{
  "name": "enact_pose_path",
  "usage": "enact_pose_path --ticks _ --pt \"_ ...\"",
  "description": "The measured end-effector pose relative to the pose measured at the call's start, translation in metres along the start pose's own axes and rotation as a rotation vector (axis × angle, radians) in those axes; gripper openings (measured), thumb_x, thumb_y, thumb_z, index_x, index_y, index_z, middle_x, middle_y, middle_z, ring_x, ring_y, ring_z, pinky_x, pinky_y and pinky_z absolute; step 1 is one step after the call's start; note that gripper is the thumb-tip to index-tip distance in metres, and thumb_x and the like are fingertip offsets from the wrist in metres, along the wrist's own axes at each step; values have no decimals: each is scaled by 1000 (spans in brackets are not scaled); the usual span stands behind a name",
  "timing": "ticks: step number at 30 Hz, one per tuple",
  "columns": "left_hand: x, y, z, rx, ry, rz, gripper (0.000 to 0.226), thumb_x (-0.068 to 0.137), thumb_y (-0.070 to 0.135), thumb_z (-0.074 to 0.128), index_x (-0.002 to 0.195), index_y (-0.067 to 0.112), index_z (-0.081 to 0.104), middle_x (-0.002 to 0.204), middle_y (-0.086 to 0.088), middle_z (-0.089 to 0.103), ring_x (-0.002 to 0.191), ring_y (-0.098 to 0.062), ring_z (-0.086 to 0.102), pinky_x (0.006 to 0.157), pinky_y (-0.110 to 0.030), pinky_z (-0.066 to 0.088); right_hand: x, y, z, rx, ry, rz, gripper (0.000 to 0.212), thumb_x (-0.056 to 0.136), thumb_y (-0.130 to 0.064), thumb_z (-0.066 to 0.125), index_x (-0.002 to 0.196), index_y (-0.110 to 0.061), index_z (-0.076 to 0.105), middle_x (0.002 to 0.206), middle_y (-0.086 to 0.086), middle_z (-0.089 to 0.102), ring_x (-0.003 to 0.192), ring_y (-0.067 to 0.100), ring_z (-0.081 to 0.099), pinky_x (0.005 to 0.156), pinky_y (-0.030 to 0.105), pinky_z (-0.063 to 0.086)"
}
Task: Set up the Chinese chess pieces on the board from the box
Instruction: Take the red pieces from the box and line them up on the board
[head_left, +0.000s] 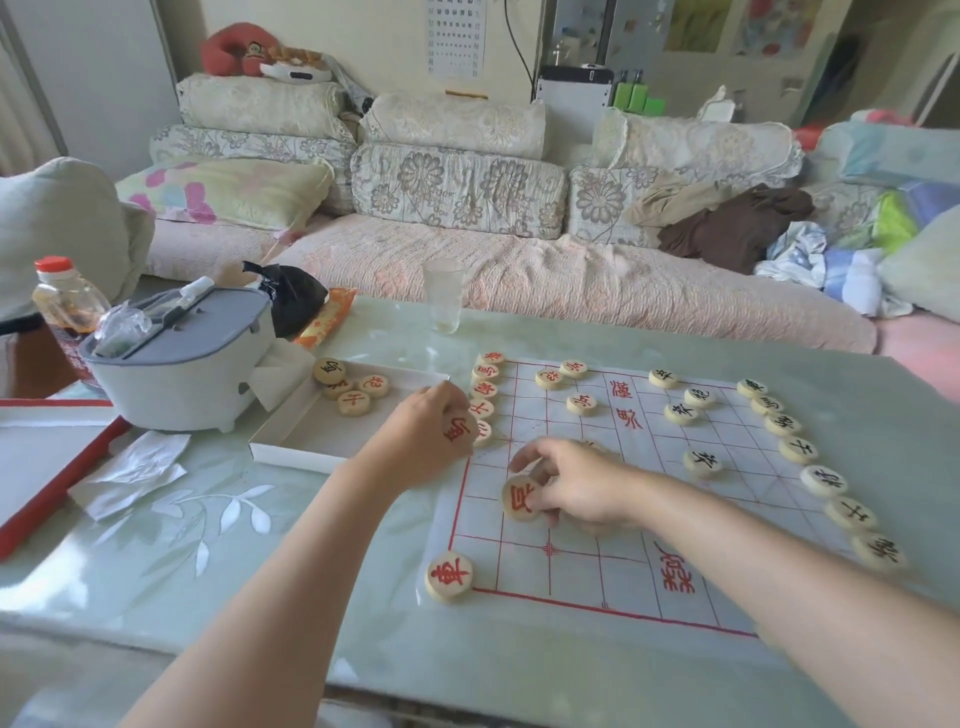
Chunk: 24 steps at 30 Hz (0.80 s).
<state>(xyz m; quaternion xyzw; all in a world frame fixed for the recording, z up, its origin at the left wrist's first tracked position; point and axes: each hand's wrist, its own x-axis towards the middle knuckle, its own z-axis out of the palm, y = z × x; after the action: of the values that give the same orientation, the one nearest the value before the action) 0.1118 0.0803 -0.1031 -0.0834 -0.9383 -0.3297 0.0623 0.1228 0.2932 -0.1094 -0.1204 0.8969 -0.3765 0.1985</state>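
grips a red piece (457, 429) in left hand (423, 441), pinches second red piece (521, 498) in right hand (576, 491) above board (576, 566).

Left hand (426, 441) is gripping a red-lettered piece (460, 428) by the box (311, 436), right hand (576, 488) is pinching another red piece (521, 498) over the board (597, 571).

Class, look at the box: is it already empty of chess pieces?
No, several pieces lie in the far corner of the box.
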Motion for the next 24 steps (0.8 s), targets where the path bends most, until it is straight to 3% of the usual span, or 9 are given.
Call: enact_pose_path --ticks 2,5,9,14,16,20,24 --pt "-6 9 5 -20 -10 -3 42 75 18 77 110 25 55 106 1 56 92 -20 54 70 -25 40 -2 9 8 -45 -2 3 30 89 -1 66 106 -24 59 101 4 64 69 16 63 62 25 49" --pt "-15 20 10 -46 -35 -4 41 77 12 75 109 28 55 106 1 59 90 -21 56 68 -26 47 -9 15 17 -143 20 -5 26 89 -13 64 106 -32 62 99 -8 63 82 10 59 67 21 46" --pt "-23 28 14 -68 -64 -36 40 81 10 70 111 32 55 106 3 59 92 -22 59 75 -34 55 -15 10 19 -312 71 -43 28 93 -24 56 117 -38 61 119 -10 59 102 13 59 81 24 47" --pt "-36 29 16 -183 -65 -136 35 83 7 65 108 32 61 102 -1 65 88 -23 63 78 -39 55 -16 11 21 -433 54 -79 32 94 -30 55 125 -35 59 127 -9 56 113 15 57 96 33 48" --pt "-41 30 13 -315 -76 -189 35 84 0 64 108 26 64 97 1 66 85 -21 65 77 -37 57 -19 7 19 -397 106 -121 39 94 -29 56 133 -33 53 125 -11 55 111 13 57 93 31 47" --pt "-49 32 8 -606 -52 -292 29 81 -6 68 103 12 66 93 -10 67 84 -24 70 73 -34 61 -24 -8 18 -166 244 -321 52 86 -28 73 132 -33 51 119 -13 56 75 -13 50 70 11 35" --pt "-58 32 6 -827 -28 -372 25 79 1 75 100 3 63 95 -20 71 79 -30 72 74 -39 61 -25 -18 22 -140 307 -456 44 78 -23 82 118 -24 63 110 -13 57 79 -26 46 68 1 34"
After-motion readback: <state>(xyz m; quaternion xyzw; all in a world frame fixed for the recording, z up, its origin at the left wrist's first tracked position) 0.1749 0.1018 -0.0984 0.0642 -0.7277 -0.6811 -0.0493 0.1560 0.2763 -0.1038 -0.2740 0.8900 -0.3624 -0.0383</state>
